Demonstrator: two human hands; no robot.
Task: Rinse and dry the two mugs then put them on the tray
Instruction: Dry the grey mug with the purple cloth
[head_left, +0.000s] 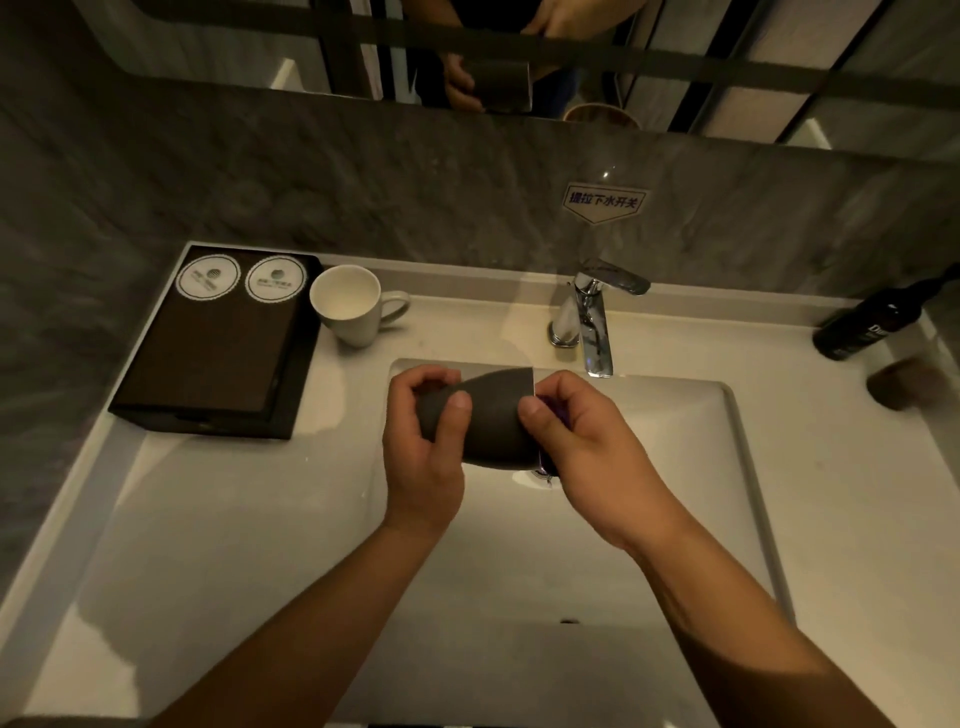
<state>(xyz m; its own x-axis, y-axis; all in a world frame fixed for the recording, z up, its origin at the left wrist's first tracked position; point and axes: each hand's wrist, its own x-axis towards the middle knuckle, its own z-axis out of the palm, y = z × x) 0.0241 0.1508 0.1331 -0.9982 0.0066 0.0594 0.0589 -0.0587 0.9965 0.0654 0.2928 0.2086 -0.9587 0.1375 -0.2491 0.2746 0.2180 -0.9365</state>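
A white sink (649, 441) is set into a pale counter (857, 493) under dim, warm light. The wall (363, 182) behind is clad in grey marble, and a mirror (727, 62) is hung above it.

Matt dark mug (488, 415), glossy white ceramic mug (347, 306), polished chrome tap (595, 317), smooth glossy basin (649, 467)

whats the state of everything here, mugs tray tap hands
dark mug: on its side over sink, held by both hands
purple cloth: pinched at its rim by right hand
left hand: grips its base
tray: no mugs on it
white mug: upright on counter, beside tray
tap: no water seen
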